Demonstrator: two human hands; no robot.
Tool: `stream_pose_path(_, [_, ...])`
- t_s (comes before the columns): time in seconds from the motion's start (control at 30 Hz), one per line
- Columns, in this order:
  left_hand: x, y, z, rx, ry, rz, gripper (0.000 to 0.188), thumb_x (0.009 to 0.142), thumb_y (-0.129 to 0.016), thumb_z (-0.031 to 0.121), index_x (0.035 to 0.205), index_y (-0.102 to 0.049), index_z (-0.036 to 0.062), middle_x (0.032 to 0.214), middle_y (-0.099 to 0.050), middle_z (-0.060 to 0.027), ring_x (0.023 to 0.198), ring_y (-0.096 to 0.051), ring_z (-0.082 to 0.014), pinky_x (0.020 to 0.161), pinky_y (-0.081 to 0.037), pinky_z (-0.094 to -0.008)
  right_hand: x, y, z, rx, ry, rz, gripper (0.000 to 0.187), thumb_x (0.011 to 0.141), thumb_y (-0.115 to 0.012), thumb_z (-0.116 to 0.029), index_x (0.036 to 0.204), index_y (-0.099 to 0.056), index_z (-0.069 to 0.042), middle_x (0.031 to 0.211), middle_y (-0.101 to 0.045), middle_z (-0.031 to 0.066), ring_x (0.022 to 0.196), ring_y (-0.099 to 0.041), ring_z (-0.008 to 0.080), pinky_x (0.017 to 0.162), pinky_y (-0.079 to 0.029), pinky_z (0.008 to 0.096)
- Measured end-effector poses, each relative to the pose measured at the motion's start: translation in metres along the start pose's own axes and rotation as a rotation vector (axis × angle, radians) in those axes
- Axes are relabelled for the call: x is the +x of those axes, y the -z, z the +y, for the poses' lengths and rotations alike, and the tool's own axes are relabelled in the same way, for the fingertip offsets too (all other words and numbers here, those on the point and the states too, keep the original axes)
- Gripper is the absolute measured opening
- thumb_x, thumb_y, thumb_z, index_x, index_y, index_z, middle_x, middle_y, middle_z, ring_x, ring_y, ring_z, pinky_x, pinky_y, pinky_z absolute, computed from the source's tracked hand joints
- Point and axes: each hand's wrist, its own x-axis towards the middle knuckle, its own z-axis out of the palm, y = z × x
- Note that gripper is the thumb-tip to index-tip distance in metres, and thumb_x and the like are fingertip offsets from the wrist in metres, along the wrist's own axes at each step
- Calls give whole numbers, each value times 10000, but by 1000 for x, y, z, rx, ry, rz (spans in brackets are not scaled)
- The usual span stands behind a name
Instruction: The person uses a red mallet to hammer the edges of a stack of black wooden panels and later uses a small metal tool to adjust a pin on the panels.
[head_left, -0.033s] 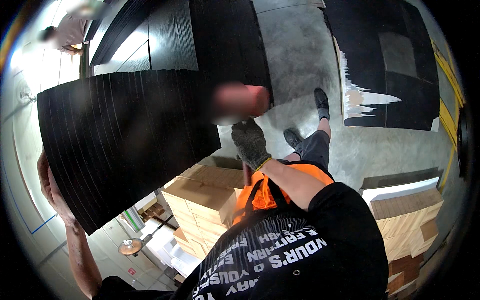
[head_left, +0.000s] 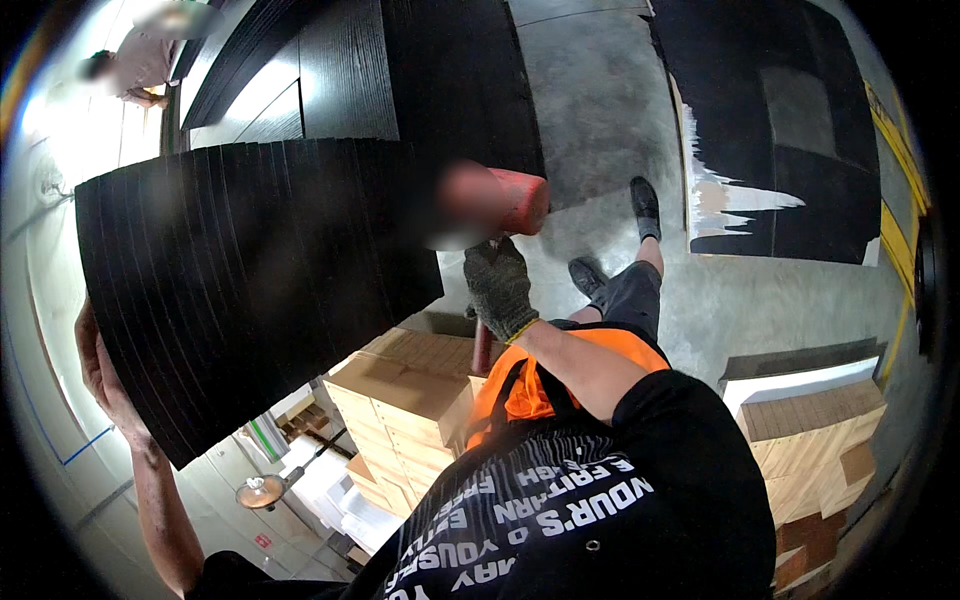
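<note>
Beside the right end of the row of black boards, a red mallet is held upright by the gloved right hand, its fingers closed round the handle, which is seen again below the glove. Since the earlier picture the mallet head has been shifted a little to the right, away from the boards, and the lower handle has been swung slightly to the left — a small tilt, with the glove itself hardly moved. Whether the boards are touched by the head cannot be told, as its near end is blurred.

Along the left edge of the boards the bare left hand is laid; its fingertips are hidden, so whether the edge is gripped or only steadied cannot be told. Neither this hand nor the boards has been visibly displaced — for the work in hand, the shift is judged to be one of the mallet alone, the boards being kept steady. Below them, pale wooden boxes are seen near an orange cloth.
</note>
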Motion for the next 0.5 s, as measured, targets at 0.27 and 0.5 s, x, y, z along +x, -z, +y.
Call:
stream_pose_path(0.27, [3, 2, 15, -10, 86, 17, 587, 858, -497, 558, 1318, -473, 195, 1330, -424, -113, 1253, -423, -247, 1057, -369, -433, -2, -24, 7, 568, -302, 101, 123, 798, -577, -140, 869, -551, -44, 730, -549, 131, 707, -573, 293, 650, -486, 368])
stream_pose_path(0.5, [4, -2, 23, -470, 402, 117, 437, 964, -370, 258, 1258, -450, -55, 1236, -489, -136, 1145, -483, -225, 1002, -360, -350, 16, -25, 0, 908, -729, 238, 117, 823, -556, -175, 838, -540, -60, 740, -570, 129, 715, -583, 297, 626, -488, 376])
